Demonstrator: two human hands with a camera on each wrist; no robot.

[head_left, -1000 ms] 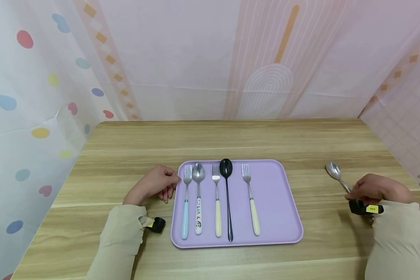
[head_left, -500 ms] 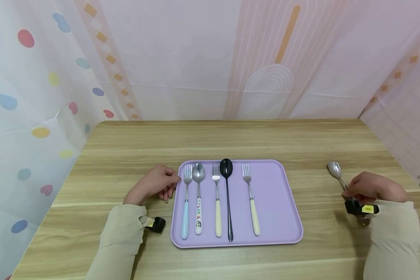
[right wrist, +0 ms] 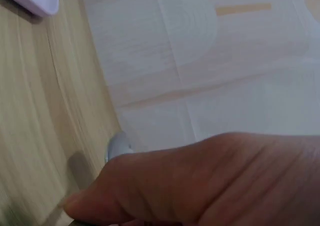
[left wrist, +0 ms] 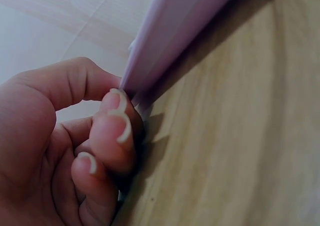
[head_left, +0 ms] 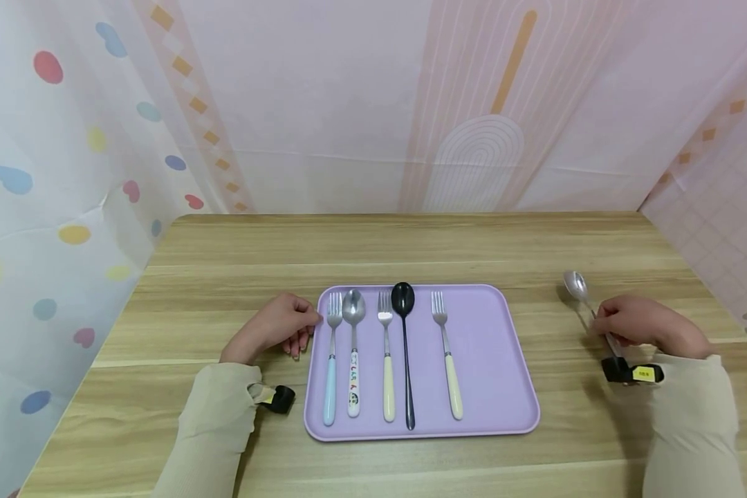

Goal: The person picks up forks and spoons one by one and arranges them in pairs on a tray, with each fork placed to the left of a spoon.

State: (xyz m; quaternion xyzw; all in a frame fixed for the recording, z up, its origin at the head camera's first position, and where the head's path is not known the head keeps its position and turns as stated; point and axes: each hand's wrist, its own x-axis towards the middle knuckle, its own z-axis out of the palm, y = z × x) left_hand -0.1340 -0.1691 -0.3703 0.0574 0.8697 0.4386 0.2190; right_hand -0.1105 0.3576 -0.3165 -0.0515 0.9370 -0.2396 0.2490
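Observation:
My right hand [head_left: 650, 325] grips a metal spoon [head_left: 575, 285] above the table, to the right of the lilac tray [head_left: 492, 360]. The spoon's bowl points away to the upper left, and its shadow falls on the wood. In the right wrist view, the thumb side of the hand [right wrist: 200, 178] hides most of the spoon [right wrist: 118, 145]. At the tray's left edge my left hand [head_left: 277, 326] pinches the rim; the left wrist view has the tray's side [left wrist: 160, 45] at the fingertips, the other fingers curled beneath.
On the tray, left to right, lie a blue-handled fork [head_left: 330, 387], a spoon with a patterned handle [head_left: 353, 384], a cream-handled fork [head_left: 389, 387], a black long-handled spoon [head_left: 402, 299] and another cream-handled fork [head_left: 452, 387]. Patterned cloth [head_left: 336, 104] hangs behind the wooden table [head_left: 286, 249].
My right hand has moved left with the spoon, which is now lifted off the table with its shadow apart. The left hand and the tray have stayed put.

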